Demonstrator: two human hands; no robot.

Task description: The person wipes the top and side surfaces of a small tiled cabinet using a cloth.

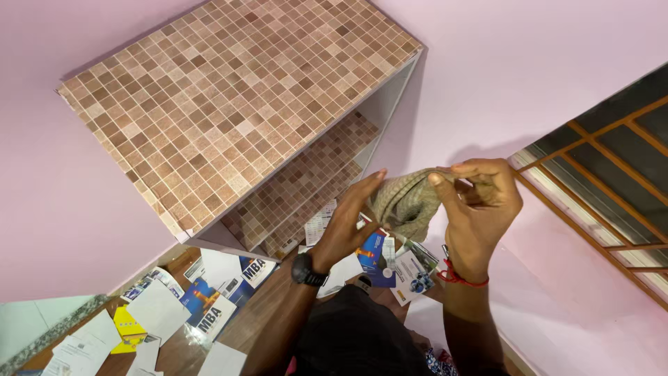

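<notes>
head view shows our left hand (348, 226) and right hand (480, 209) both grasping a crumpled beige knitted cloth (407, 202) between them, with loose papers and booklets (202, 306) scattered uncollected below.

Shelf unit (229, 104): brown-beige mosaic tile pattern. Cloth (406, 202): olive-tan, fine check. Walls (529, 63): pale pink. Scattered papers (209, 306): white, blue, yellow. Wrist thread (460, 278): red. Watch (306, 270): black.
</notes>
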